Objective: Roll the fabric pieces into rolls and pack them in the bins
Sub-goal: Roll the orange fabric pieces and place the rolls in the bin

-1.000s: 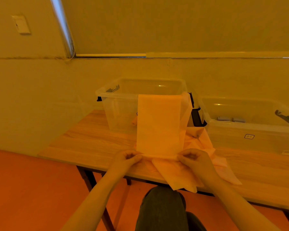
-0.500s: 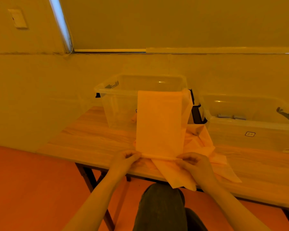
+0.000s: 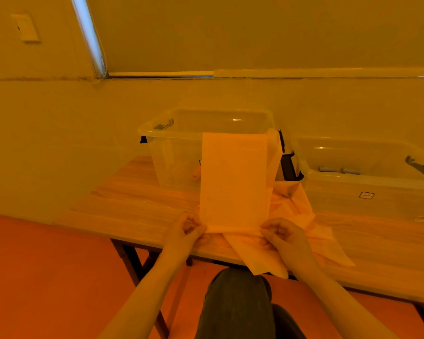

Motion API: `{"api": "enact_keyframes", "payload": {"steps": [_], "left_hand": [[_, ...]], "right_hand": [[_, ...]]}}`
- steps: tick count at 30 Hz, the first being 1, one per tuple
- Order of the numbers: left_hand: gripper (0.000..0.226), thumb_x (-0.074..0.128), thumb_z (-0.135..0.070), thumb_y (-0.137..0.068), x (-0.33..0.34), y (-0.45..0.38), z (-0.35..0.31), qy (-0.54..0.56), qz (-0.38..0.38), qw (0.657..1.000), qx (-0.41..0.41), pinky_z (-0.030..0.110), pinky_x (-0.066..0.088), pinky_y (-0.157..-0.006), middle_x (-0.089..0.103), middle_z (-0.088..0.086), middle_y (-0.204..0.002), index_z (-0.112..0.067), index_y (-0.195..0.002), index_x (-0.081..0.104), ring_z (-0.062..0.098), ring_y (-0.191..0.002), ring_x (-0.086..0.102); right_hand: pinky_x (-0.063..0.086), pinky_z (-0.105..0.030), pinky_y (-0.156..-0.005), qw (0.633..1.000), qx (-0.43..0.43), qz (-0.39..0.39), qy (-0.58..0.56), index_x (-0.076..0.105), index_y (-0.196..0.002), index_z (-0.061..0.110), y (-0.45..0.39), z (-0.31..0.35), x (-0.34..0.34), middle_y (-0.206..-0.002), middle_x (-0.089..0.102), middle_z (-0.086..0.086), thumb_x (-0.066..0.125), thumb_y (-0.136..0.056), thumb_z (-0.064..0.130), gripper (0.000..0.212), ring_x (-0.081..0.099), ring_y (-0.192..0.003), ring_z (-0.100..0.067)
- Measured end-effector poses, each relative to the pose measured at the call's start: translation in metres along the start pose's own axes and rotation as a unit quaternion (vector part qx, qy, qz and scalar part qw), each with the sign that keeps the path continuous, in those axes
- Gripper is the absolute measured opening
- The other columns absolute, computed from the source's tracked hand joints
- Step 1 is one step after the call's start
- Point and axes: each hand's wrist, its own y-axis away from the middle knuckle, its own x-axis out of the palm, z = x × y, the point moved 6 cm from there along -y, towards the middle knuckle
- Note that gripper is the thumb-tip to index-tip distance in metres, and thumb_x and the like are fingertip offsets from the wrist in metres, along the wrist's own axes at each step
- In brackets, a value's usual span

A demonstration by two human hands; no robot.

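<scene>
A long pale orange fabric strip lies from the table's front up over the near rim of the clear left bin. My left hand pinches the strip's near left corner. My right hand pinches the near right corner, and between them the near edge is turned into a thin roll. More fabric pieces lie in a loose pile under and to the right of the strip. The clear right bin holds two small grey rolls.
The wooden table stands against a pale wall. One fabric piece hangs over the table's front edge above my knee. Black latches sit between the two bins. A small roll shows through the left bin's wall.
Both hands stay pinching the strip's near edge, which looks slightly more rolled. The view has shifted a little; the strip and bins have not moved.
</scene>
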Motion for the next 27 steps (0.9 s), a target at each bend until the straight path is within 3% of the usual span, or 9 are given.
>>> {"api": "enact_keyframes", "payload": {"steps": [4, 8, 12, 19, 24, 27], "left_hand": [[0.007, 0.065, -0.007, -0.086, 0.0012, 0.0019, -0.0008, 0.026, 0.009, 1.0, -0.007, 0.025, 0.057, -0.069, 0.071, 0.013, -0.089, -0.007, -0.093, 0.064, 0.02, -0.078, 0.071], [0.013, 0.069, -0.016, -0.083, -0.0016, 0.0026, 0.0001, 0.01, 0.01, 1.0, -0.015, 0.032, 0.056, -0.081, 0.073, 0.006, -0.094, -0.016, -0.096, 0.07, 0.018, -0.087, 0.07], [0.022, 0.073, -0.019, -0.08, -0.0029, 0.0046, -0.0004, -0.029, 0.024, 0.999, -0.004, 0.023, 0.051, -0.074, 0.07, -0.002, -0.099, -0.023, -0.101, 0.069, 0.013, -0.093, 0.065], [0.012, 0.068, -0.022, -0.084, -0.0028, 0.0057, -0.0013, 0.004, 0.016, 1.0, -0.002, 0.046, 0.053, -0.09, 0.074, 0.002, -0.09, -0.019, -0.095, 0.072, 0.018, -0.089, 0.07], [0.01, 0.069, -0.028, -0.083, -0.004, 0.0044, 0.0009, -0.013, 0.001, 1.0, -0.002, 0.045, 0.052, -0.09, 0.073, -0.001, -0.092, -0.024, -0.091, 0.074, 0.017, -0.092, 0.067], [0.007, 0.068, -0.023, -0.084, -0.0025, 0.006, -0.0013, -0.002, -0.02, 1.0, -0.003, 0.04, 0.054, -0.086, 0.073, 0.001, -0.086, -0.02, -0.088, 0.072, 0.017, -0.086, 0.068]], "right_hand": [[0.052, -0.017, -0.059, 1.0, 0.013, -0.005, -0.003, 0.068, -0.092, 0.005, 0.0006, -0.0032, -0.0017, -0.076, 0.07, -0.016, 0.063, -0.086, 0.004, 0.008, 0.066, -0.063, -0.012], [0.052, -0.015, -0.06, 0.999, 0.026, -0.006, 0.019, 0.069, -0.093, 0.012, 0.0004, -0.0047, -0.0025, -0.08, 0.07, -0.009, 0.068, -0.083, 0.006, 0.013, 0.066, -0.068, -0.014], [0.05, -0.013, -0.058, 0.999, 0.035, -0.009, 0.036, 0.07, -0.094, 0.015, 0.001, -0.0046, -0.0032, -0.084, 0.067, -0.006, 0.071, -0.079, 0.001, 0.021, 0.063, -0.07, -0.01], [0.053, -0.02, -0.06, 1.0, 0.012, -0.022, 0.016, 0.073, -0.086, 0.011, 0.0016, -0.0006, -0.0039, -0.077, 0.072, -0.003, 0.068, -0.083, 0.01, 0.005, 0.068, -0.067, -0.012], [0.053, -0.022, -0.066, 0.999, 0.019, -0.024, 0.02, 0.075, -0.085, 0.012, -0.0004, -0.0031, -0.0042, -0.082, 0.073, 0.002, 0.068, -0.083, 0.013, 0.007, 0.067, -0.076, -0.008], [0.056, -0.026, -0.068, 0.998, 0.041, -0.031, -0.026, 0.073, -0.088, 0.009, -0.0003, -0.0051, -0.0052, -0.084, 0.073, -0.005, 0.069, -0.083, 0.011, 0.007, 0.07, -0.076, -0.016]]}}
